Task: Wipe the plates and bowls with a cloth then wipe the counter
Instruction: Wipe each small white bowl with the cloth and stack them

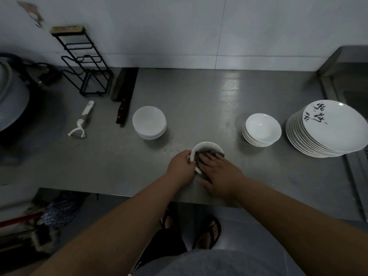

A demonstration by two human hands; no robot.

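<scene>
A small white bowl [207, 146] sits at the middle of the steel counter [199, 100], near its front edge. My left hand [181, 166] grips the bowl's left rim. My right hand [220, 172] presses a dark grey cloth [199, 154] into the bowl with straight fingers. A stack of white bowls [149, 122] stands to the left. To the right stands a stack of small white dishes [261, 129], and further right a stack of large white plates [328, 130] with black brushwork.
A white peeler [81, 121], a dark cleaver [124, 96] and a black wire rack [83, 62] lie at the back left. A large pot [10, 100] stands at the far left. A sink edge [354, 96] is at the right. Below the counter are my sandalled feet.
</scene>
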